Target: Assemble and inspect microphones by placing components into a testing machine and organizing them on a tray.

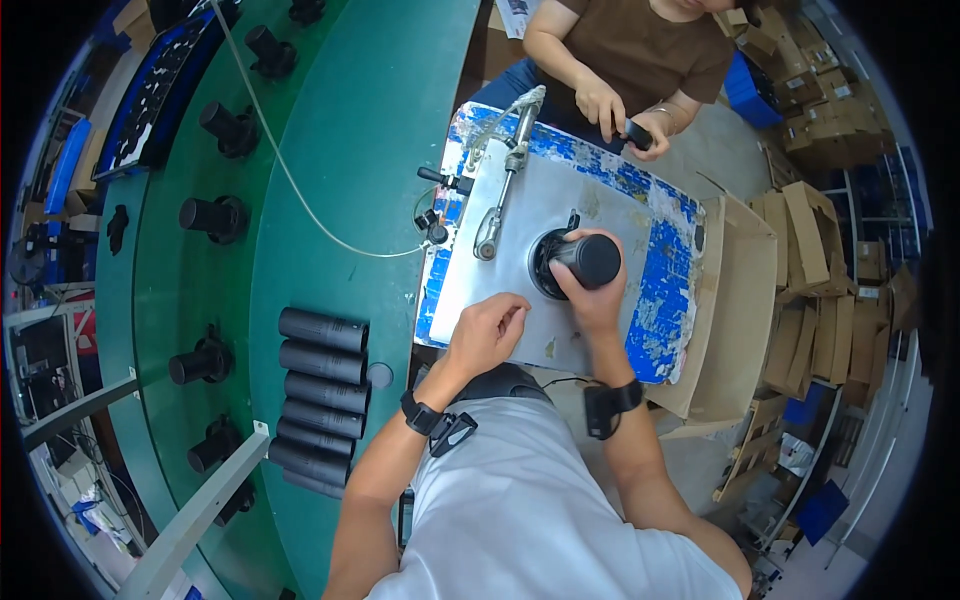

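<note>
Cylinder (599, 261) at the ring (541, 280) on the plate (550, 190), clasped in the right hand (600, 306), so probably best to keep it square, ease it evenly and park the left hand (488, 334), loosely curled (can't tell if holding anything), out of the way tbh.

Smooth black plastic-looking cylinder (598, 261), satin finish, flat grey metal plate (466, 300), smooth with dull stains, blue-and-white painted board (661, 318), rough and flaking, open brown cardboard box (738, 290), matt, broad green tabletop (335, 180), smooth, faint sheen.
</note>
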The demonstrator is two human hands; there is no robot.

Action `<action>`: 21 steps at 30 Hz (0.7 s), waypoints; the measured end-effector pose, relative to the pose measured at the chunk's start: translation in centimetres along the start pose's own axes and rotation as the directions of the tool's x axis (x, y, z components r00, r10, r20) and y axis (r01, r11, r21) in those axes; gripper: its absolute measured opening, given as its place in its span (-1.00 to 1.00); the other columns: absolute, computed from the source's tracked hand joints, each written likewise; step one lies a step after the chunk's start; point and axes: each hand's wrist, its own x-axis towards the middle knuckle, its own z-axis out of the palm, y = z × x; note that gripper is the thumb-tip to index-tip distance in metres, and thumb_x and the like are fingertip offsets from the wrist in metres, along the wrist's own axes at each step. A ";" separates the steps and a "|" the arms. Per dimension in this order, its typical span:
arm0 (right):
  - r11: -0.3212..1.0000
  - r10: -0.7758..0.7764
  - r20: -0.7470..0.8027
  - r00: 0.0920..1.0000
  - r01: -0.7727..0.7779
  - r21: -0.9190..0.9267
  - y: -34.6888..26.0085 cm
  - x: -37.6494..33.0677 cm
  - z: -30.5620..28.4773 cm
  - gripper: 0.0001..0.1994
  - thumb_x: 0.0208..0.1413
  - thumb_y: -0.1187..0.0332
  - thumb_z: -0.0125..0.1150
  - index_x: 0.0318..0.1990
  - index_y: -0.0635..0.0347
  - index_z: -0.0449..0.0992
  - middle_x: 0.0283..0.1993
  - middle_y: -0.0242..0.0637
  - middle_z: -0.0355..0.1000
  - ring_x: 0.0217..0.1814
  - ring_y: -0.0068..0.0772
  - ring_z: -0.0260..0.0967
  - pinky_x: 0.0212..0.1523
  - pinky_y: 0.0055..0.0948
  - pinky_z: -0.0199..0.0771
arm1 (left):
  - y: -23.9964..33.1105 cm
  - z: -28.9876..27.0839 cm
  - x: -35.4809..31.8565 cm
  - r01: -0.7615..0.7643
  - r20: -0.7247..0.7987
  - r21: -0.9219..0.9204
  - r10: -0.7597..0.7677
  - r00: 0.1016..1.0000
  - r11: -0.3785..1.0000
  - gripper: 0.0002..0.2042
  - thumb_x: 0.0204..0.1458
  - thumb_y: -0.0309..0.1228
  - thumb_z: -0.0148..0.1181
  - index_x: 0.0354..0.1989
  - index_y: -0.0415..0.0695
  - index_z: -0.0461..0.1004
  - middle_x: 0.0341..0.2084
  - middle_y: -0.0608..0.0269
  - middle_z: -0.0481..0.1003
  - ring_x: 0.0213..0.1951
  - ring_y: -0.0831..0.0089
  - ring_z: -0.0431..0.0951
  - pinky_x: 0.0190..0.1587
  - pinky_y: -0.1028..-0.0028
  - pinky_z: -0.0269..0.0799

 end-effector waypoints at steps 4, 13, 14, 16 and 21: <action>0.994 0.055 0.525 0.849 -0.094 0.049 -1.4 4.6 -4.4 -0.50 -0.26 0.49 0.44 -0.09 0.25 0.37 -0.14 -0.22 0.43 -0.05 -0.37 0.38 0.09 -0.34 0.33 | 0.1 0.2 0.0 -0.017 0.027 -0.024 0.018 0.999 1.000 -0.90 0.10 -0.52 0.10 -0.28 -0.25 0.52 -0.63 0.19 0.48 -0.63 0.52 0.48 -0.54 0.55 0.36; 0.984 -0.174 -0.067 0.982 0.177 0.036 2.4 0.4 0.1 -0.58 -0.14 0.49 0.27 -0.08 0.25 0.27 -0.25 -0.15 0.41 -0.16 -0.31 0.38 -0.02 -0.25 0.42 | 0.2 -3.3 1.2 -0.010 -0.192 -0.038 0.002 0.981 0.999 -0.91 0.04 -0.56 0.14 -0.31 -0.23 0.54 -0.53 0.16 0.54 -0.61 0.47 0.51 -0.52 0.53 0.40; 0.986 -0.162 -0.067 0.984 0.165 0.027 2.4 0.3 -0.2 -0.58 -0.14 0.49 0.27 -0.08 0.25 0.27 -0.25 -0.15 0.41 -0.16 -0.31 0.38 -0.02 -0.25 0.42 | -0.1 -4.5 2.3 -0.043 -0.258 0.064 0.059 0.964 0.997 -0.91 0.03 -0.56 0.15 -0.31 -0.23 0.55 -0.52 0.15 0.55 -0.59 0.41 0.53 -0.50 0.50 0.42; 0.968 -0.223 0.029 0.974 0.218 0.129 2.8 0.9 -0.5 -0.57 -0.13 0.48 0.26 -0.07 0.24 0.25 -0.25 -0.14 0.39 -0.19 -0.30 0.37 -0.04 -0.23 0.43 | -1.5 -6.8 5.8 -0.036 -0.343 0.240 0.119 0.932 0.970 -0.88 0.03 -0.55 0.12 -0.27 -0.21 0.54 -0.42 0.11 0.57 -0.43 0.24 0.58 -0.37 0.41 0.47; 0.961 -0.243 0.019 0.970 0.238 0.138 3.1 1.0 -0.3 -0.57 -0.12 0.45 0.28 -0.08 0.23 0.25 -0.25 -0.14 0.36 -0.22 -0.29 0.35 -0.07 -0.23 0.44 | -7.3 -9.8 12.5 0.028 -0.266 0.714 0.234 0.935 0.699 -0.77 0.09 -0.35 0.07 -0.14 -0.17 0.52 -0.22 0.09 0.56 -0.08 0.15 0.52 0.01 0.19 0.36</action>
